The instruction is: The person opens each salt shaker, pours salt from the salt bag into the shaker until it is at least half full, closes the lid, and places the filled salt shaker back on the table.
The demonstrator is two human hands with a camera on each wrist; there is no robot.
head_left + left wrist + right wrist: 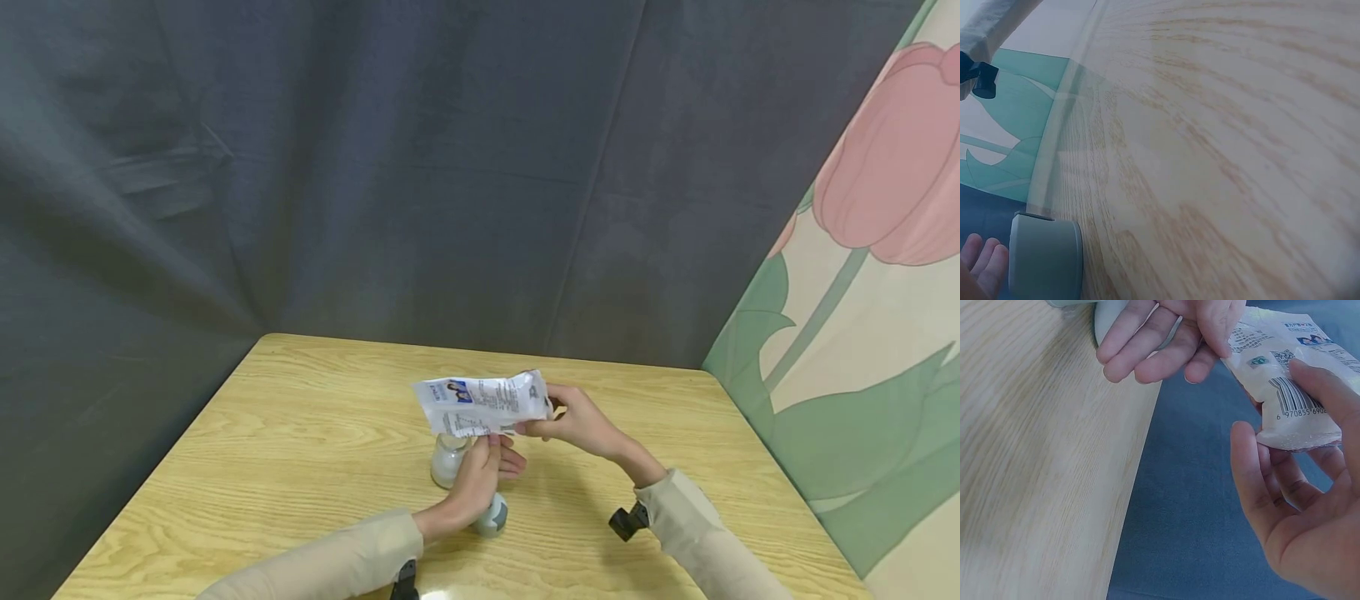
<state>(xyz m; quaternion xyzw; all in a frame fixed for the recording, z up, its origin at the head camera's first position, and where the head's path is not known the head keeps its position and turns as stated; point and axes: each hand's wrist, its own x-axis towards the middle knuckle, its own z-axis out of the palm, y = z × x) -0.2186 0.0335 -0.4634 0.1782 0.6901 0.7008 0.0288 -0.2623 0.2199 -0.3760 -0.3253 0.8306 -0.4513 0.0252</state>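
Observation:
A white printed plastic packet (487, 402) with a barcode is held up above the table in the head view. My right hand (581, 425) grips its right end, thumb over the printed face (1291, 394) and fingers underneath. My left hand (480, 477) pinches its lower edge near the thumb tip, the other fingers straight and spread (1147, 350). Behind the left hand stands a clear jar (447, 462) with whitish contents, partly hidden by hand and packet. Below that hand is a round grey-green container (491, 518), also seen near my fingers in the left wrist view (1046, 259).
The pale wooden table (315, 417) reaches back to a dark curtain (450, 208). A wall panel with painted tulips (870, 292) runs along the right side. A black wrist camera (628, 523) hangs at the right cuff.

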